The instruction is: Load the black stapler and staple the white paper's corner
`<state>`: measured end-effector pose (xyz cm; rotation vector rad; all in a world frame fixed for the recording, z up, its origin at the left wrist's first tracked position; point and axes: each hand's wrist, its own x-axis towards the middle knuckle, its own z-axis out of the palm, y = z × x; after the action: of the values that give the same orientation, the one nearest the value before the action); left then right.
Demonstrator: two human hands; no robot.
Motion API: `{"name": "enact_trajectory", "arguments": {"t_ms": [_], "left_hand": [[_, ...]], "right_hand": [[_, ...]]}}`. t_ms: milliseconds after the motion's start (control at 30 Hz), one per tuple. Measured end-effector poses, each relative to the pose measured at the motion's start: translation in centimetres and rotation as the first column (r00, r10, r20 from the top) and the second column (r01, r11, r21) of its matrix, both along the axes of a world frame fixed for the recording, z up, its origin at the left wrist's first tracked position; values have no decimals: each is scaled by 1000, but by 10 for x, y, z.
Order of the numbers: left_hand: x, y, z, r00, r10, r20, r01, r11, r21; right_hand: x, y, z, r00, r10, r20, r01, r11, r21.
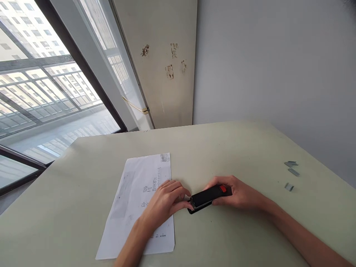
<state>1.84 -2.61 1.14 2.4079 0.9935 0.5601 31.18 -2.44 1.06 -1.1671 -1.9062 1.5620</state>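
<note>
A black stapler [207,197] with a red patch on its top lies at a slant in front of me, just off the right edge of the printed paper [119,222]. My right hand [236,193] grips its rear end, thumb on the near side and fingers on the far side. At the front end, the thumb and index finger of my left hand [169,198] pinch the stapler near its mouth. The left hand and forearm pass over the paper and cover part of its print. What lies between the left fingertips, beyond the stapler's end, is hidden.
Several grey staple strips [293,172] lie on the right of the pale table [222,152], one short piece [289,187] nearer to me. A grey wall [272,66] borders the table on the right. Behind stand a stained cream panel [167,96] and, at left, a window [41,81].
</note>
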Motion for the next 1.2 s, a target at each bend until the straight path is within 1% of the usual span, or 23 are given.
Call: {"name": "enact_trajectory", "arguments": {"t_ms": [67,133,167,233,267,300,400,500,567,633,800,933,1067,1200], "left_hand": [[-8,6,4,998,61,16,-61,998,-16],[-21,17,7,982,188,17,-188,982,-6],[-29,26,8,964,267,5,-267,963,23],[-48,45,6,898,435,-62,-424,895,135],[-57,56,4,854,511,-102,-487,852,189],[-66,66,1,823,558,-109,-529,822,212],[-87,89,-8,760,640,-116,-602,760,245],[-93,98,-15,739,663,-122,-621,740,258],[-90,96,-19,738,664,-117,-622,738,262],[-84,89,-20,745,659,-106,-620,742,257],[-61,60,-19,802,591,-84,-570,800,188],[-41,36,-18,827,559,-64,-546,825,147],[-22,19,-21,829,557,-50,-549,828,116],[-5,5,-24,807,591,-13,-587,804,95]], "right_hand": [[1,1,-2,1000,-23,-1,23,1000,19],[1,2,-4,998,-67,-3,67,997,43],[2,2,-5,996,-93,-2,93,994,60],[2,3,-8,990,-139,-3,139,986,94],[1,3,-9,988,-157,-3,156,982,110],[1,3,-11,985,-172,-1,171,977,125],[0,4,-14,979,-205,14,200,968,151],[2,5,-16,976,-218,11,214,963,167],[4,7,-16,973,-229,0,225,958,180],[6,8,-15,969,-245,5,240,952,191],[11,11,-15,960,-276,54,259,943,208],[12,9,-15,960,-275,45,261,943,205],[12,7,-14,959,-278,60,262,945,196],[12,8,-15,959,-275,63,257,944,208]]}}
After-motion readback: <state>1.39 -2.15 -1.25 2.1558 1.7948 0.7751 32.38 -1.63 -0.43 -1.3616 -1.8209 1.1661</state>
